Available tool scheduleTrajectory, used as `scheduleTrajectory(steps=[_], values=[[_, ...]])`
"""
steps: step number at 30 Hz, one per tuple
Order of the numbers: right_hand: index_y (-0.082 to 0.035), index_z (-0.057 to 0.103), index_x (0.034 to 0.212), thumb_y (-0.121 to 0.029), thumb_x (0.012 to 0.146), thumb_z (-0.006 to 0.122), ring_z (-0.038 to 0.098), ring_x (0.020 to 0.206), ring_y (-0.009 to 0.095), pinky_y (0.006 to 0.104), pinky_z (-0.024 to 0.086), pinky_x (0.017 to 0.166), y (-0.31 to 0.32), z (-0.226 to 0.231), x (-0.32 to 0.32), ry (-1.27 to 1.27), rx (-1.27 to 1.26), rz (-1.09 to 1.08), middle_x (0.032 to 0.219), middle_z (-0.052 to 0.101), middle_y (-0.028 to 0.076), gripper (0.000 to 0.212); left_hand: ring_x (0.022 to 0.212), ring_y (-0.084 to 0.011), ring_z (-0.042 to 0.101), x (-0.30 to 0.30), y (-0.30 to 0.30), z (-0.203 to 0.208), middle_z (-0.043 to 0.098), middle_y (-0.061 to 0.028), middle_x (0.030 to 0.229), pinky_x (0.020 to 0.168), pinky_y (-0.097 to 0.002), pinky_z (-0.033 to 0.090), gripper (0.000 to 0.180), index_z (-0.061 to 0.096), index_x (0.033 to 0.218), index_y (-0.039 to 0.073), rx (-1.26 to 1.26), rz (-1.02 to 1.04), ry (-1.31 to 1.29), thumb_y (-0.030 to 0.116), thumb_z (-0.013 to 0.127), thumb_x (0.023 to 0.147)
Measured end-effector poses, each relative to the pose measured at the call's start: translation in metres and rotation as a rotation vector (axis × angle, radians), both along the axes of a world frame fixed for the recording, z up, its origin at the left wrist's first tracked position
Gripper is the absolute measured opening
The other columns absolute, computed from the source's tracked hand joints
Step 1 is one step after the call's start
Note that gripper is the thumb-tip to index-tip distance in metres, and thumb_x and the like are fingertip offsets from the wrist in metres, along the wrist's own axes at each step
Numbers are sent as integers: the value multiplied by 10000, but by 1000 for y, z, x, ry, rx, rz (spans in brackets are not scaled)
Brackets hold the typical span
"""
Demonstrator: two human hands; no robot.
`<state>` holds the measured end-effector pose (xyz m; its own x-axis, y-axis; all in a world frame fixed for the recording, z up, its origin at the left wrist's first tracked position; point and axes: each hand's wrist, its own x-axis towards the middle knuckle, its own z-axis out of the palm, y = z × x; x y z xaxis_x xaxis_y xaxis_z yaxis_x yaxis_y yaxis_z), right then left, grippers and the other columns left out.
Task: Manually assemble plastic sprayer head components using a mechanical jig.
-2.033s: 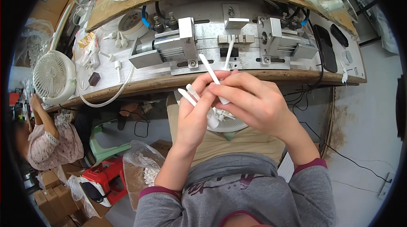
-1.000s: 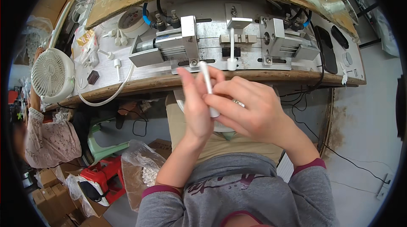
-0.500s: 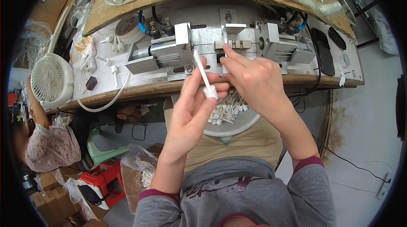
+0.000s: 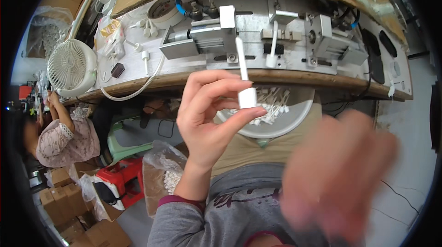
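My left hand [image 4: 202,118] pinches a white plastic stick with a cylindrical head [image 4: 247,98] between thumb and fingers, its thin stem upright. A similar white stick [image 4: 271,60] sits at the small notched metal block [image 4: 287,35], head toward me, with no hand touching it. That block lies between a left metal clamp unit [image 4: 202,39] and a right metal clamp unit [image 4: 324,39]. My right hand [image 4: 340,173] is raised at the lower right, away from the bench and smeared by motion; its fingers and anything in them cannot be made out.
A round bowl [image 4: 301,123] of white sticks rests at my lap. On the bench are a white fan [image 4: 71,67], a tape roll [image 4: 163,12] and a dark phone [image 4: 373,58]. A cardboard sheet [image 4: 138,3] overhangs the back. Another person [image 4: 69,132] sits at left.
My right hand has left the stick at the notched block and swung back toward me, to the lower right. My left hand keeps its stick, now held more upright. The whole view has shifted.
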<state>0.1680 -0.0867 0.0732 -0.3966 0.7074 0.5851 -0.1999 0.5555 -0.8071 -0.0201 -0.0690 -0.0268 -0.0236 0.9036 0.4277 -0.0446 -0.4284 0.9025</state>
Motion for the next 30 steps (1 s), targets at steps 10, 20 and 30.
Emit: scheduleTrajectory(steps=[10,20,30], values=[[-16,676,894,-9,794,719,651,737,207,321,511,667,-25,10,14,266,43,206,908,701,104,109,965,-164,667,4,-10,2,547,-122,1186,790,-267,638,411,702,1043,-47,79,24,192,-82,860,665],[-10,669,926,-14,801,704,642,794,230,342,501,712,-27,7,13,283,53,209,953,693,113,130,934,-141,664,6,-11,-1,556,-107,1180,752,-248,635,406,710,1026,-24,96,33,216,-39,883,659],[-4,663,959,-19,809,689,633,850,254,363,492,757,-30,7,13,321,70,202,997,685,123,153,924,-133,662,11,-11,-3,566,-103,1166,730,-235,627,403,717,1013,-13,104,53,241,-21,893,651]])
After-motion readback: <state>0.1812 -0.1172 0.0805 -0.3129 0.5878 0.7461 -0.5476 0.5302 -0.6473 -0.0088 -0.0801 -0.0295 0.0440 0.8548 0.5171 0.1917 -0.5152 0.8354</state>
